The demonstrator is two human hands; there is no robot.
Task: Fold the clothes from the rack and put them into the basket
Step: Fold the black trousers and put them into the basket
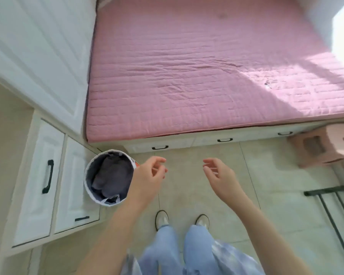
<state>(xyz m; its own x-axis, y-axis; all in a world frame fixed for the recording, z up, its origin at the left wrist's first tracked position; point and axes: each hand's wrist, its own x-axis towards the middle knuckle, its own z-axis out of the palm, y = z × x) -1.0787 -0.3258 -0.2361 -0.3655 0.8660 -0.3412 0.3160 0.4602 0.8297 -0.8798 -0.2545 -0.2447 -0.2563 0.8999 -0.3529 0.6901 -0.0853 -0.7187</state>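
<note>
A round white basket (87, 182) stands on the floor at the left, beside the bed's corner. Folded grey-purple clothes (109, 178) lie inside it. My left hand (149, 176) hovers just right of the basket's rim, fingers loosely curled, holding nothing. My right hand (219, 176) hangs apart from it over the tiled floor, fingers relaxed and empty. A black bar of the rack (330, 190) shows at the right edge; no clothes on it are in view.
A pink quilted bed (197, 66) fills the upper view, with drawers (223, 140) under its front. White cabinets (48, 175) line the left. A pink stool (326, 147) stands at the right. My feet (182, 219) are on pale floor tiles.
</note>
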